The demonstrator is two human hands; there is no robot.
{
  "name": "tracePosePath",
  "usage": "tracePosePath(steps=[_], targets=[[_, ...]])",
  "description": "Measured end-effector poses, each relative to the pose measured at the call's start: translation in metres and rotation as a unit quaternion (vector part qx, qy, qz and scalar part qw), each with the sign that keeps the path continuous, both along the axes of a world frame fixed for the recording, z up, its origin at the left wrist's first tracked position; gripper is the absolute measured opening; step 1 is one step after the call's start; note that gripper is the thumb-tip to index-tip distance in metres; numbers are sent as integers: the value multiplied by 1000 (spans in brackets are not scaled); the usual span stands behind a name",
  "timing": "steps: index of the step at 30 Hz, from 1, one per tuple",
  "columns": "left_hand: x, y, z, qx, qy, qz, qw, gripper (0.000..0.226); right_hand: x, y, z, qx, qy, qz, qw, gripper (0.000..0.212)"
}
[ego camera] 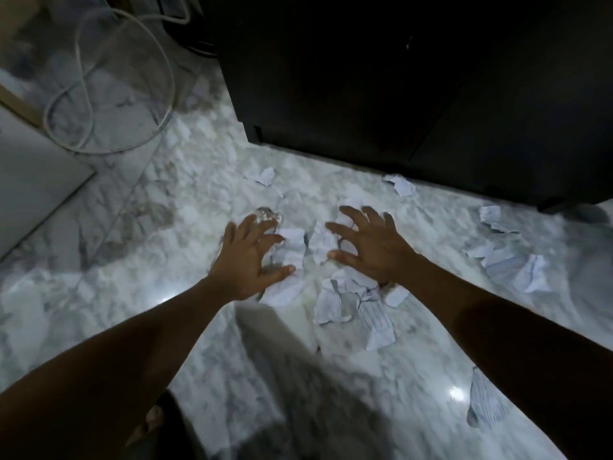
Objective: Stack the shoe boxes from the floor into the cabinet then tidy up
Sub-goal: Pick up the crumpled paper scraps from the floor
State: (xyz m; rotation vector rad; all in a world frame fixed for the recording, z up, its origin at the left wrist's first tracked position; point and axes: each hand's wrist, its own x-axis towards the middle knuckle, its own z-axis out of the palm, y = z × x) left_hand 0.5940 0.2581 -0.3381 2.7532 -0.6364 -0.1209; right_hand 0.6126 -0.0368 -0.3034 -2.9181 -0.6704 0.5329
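Glossy marble floor (pixel 199 200), crumpled lined paper scraps (pixel 374 313) (torn), matt black cabinet (pixel 398 78).

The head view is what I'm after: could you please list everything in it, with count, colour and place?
scraps: many, white with faint lines, scattered on the floor, thickest between the hands, more at right and by the cabinet
cabinet: one, black, top right, standing on the floor
cable: one, pale grey, looped on the floor, top left
panel: one, pale grey, flat, left edge
floor: white-grey marble, glossy
foot: one, bottom left, partly seen
left hand: fingers spread, over the scraps
right hand: fingers spread, over the scraps
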Motion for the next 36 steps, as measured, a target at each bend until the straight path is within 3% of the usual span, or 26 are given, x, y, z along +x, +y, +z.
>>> tracePosePath(steps=[3,6,9,12,15,18,23,29,32,36], targets=[[-14,6,0,-40,-62,-45,996,68,-20,-22,7,47,-41,-21,998,82],[4,7,13,-43,-97,-18,994,74,1,-47,9,79,-81,-94,989,77],[44,-9,26,-13,-17,26,999,92,31,-54,7,85,-72,-151,982,79],[85,-30,34,15,89,68,994,103,47,-50,7,125,9,-201,972,91],[97,-32,40,61,162,44,984,103,33,-53,10,135,66,-155,976,94],[76,-8,50,59,143,15,988,101,3,-71,19,124,83,-81,986,97],[-2,45,39,10,163,-67,984,129,-59,-96,16,68,113,-9,991,148],[-57,-18,-5,37,60,-11,997,151,-87,-34,-18,25,-43,-34,998,149],[-53,-37,-7,60,13,23,998,142,-71,-27,-18,43,-60,-30,997,150],[-35,-40,-8,77,-36,-36,996,127,-30,-35,-14,37,-2,48,998,149]])
